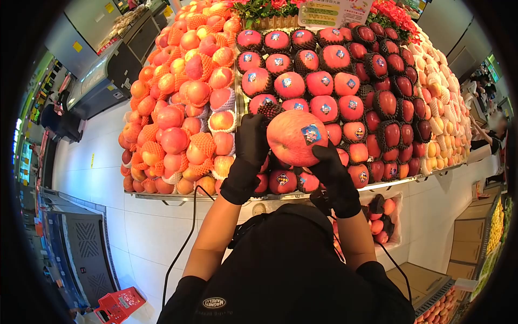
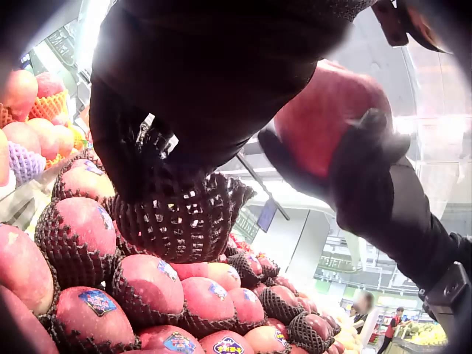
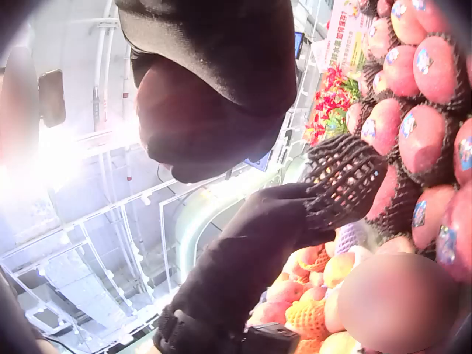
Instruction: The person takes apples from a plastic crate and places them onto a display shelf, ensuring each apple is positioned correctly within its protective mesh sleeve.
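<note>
In the head view a large red-yellow apple with a blue sticker is gripped by my black-gloved right hand, its thumb on the fruit's right side. My gloved left hand pinches a black foam net sleeve just left of the apple. In the left wrist view the sleeve hangs open-meshed with no fruit showing inside, above the rows of apples. The right wrist view has the apple partly hidden by the right hand, and the sleeve held apart from it.
Stickered apples in black nets fill the display's middle. Loose apples, some in orange nets, are heaped at left, and pale-netted fruit at right. A crate of apples sits below the front edge; a red basket stands lower left.
</note>
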Demonstrator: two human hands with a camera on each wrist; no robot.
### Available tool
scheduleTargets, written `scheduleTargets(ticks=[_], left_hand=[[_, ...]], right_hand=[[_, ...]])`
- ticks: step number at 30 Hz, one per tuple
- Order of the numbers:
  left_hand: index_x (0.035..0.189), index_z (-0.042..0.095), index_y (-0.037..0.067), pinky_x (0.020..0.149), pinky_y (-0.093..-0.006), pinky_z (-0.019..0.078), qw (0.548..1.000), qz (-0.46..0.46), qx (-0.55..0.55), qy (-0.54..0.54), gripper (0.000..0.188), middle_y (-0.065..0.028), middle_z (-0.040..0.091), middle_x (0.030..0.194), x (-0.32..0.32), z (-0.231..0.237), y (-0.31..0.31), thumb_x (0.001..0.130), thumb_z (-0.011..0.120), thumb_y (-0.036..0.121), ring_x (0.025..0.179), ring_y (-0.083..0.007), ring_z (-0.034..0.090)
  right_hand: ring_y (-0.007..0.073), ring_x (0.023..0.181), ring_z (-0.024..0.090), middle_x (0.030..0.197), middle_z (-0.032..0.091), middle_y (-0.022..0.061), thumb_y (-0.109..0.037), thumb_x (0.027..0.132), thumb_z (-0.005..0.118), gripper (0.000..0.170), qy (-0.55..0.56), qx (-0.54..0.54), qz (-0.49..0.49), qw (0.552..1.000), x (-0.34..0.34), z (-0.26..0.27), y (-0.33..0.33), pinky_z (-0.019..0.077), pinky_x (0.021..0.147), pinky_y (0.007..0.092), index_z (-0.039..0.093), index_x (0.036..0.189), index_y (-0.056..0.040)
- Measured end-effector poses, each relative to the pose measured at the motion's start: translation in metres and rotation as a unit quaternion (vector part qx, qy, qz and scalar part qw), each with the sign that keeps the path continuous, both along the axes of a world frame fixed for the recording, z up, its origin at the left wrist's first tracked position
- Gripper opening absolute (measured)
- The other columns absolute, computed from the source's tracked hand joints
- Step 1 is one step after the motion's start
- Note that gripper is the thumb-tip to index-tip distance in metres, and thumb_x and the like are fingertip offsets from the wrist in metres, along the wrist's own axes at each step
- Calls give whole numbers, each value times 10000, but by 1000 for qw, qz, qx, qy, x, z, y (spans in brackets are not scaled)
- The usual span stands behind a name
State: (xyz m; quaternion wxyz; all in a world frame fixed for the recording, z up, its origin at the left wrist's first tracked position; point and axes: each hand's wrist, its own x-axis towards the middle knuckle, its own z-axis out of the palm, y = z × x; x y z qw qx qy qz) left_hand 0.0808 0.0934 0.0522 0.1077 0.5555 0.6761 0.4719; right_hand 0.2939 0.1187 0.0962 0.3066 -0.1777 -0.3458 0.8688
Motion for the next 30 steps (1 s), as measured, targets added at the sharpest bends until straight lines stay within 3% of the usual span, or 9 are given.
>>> scheduleTargets(ticks=[3, 5, 9, 11, 14, 17, 21, 23, 30], left_hand=[[1103, 578, 3, 853, -343, 505, 968, -71, 16, -240, 273, -101, 637, 1099, 1, -8, 2, 907, 548, 191, 1033, -189, 606], [1156, 562, 2, 888, -345, 496, 870, -102, 78, -477, 310, -112, 618, 1154, 13, -2, -7, 920, 545, 202, 1060, -197, 598], [1145, 619, 36, 874, -325, 494, 925, -101, 119, -347, 338, -122, 645, 1119, 21, 23, -15, 807, 604, 45, 1033, -212, 621], [1183, 602, 31, 897, -321, 494, 970, -121, 103, -185, 368, -104, 639, 1161, 17, 48, -19, 815, 593, 14, 1060, -187, 608], [1245, 556, 26, 911, -333, 490, 965, -159, 107, -177, 463, -133, 606, 1225, 10, 26, -15, 791, 620, -33, 1108, -213, 600], [1297, 520, 32, 947, -345, 475, 974, -156, 97, -132, 536, -151, 572, 1280, 10, 41, -25, 779, 640, -41, 1159, -228, 577], [1369, 450, 20, 936, -317, 451, 971, -184, 39, -146, 612, -100, 548, 1307, 5, 33, -24, 798, 672, 21, 1153, -162, 539], [1389, 432, 28, 935, -311, 447, 957, -226, 54, -177, 638, -101, 536, 1328, 1, 28, -24, 800, 676, 23, 1159, -158, 531], [1407, 419, 44, 940, -300, 442, 945, -265, 30, -192, 677, -93, 533, 1340, -4, 30, -25, 790, 697, 43, 1160, -154, 524]], right_hand=[[235, 1093, 575, 1253, 545, 122, -233, 833, 663, 665, -63, -22, -10, 998, -4, 11, -8, 486, 901, 363, 370, 1397, -35], [199, 1151, 543, 1276, 538, 78, -259, 836, 676, 673, -127, 51, 0, 991, -9, 35, -11, 447, 946, 339, 380, 1407, -59], [174, 1114, 549, 1273, 537, 52, -259, 842, 673, 665, -125, 49, -22, 991, -20, 40, -17, 467, 893, 329, 377, 1409, -76], [168, 1138, 534, 1294, 522, 53, -248, 845, 674, 664, -125, 20, -1, 992, -19, 26, -4, 462, 904, 322, 373, 1409, -74], [166, 1211, 493, 1333, 494, 60, -218, 849, 676, 657, -113, 2, 30, 993, -22, 12, 11, 438, 966, 318, 369, 1411, -72], [170, 1258, 462, 1352, 478, 73, -176, 859, 667, 641, -72, 91, -30, 993, -17, 47, -14, 395, 1040, 322, 364, 1413, -65], [193, 1287, 440, 1387, 451, 101, -192, 872, 647, 657, -112, 125, -47, 985, -22, 13, -1, 353, 1084, 327, 339, 1429, -29], [180, 1303, 424, 1393, 452, 85, -168, 883, 644, 630, -51, 98, -13, 994, -14, 5, 4, 356, 1084, 316, 349, 1427, -49], [187, 1268, 462, 1370, 471, 95, -220, 878, 644, 653, -71, -24, -50, 996, -5, 6, -8, 366, 1075, 324, 341, 1428, -42]])
